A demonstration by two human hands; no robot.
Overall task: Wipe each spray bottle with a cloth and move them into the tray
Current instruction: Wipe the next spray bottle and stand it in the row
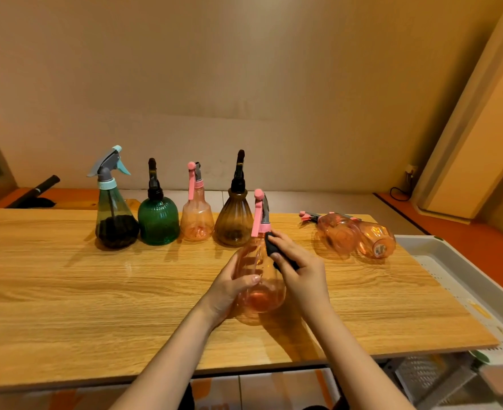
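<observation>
Two hands on ribbed pink plastic bottle (259,279), left hand (229,287) gripping base, right hand (299,269) pinching dark cloth (275,250)

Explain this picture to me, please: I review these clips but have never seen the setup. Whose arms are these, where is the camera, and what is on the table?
There is no robot: a person wears one camera on the head, looking down at their own hands. The left hand grips a pink spray bottle, held upright. The right hand presses a dark cloth against its shoulder. On the wooden table four more bottles stand in a row: a grey-blue one, a green one, a pink one and a brown one. Two pink bottles lie on their sides at right. The white tray is beyond the table's right edge.
</observation>
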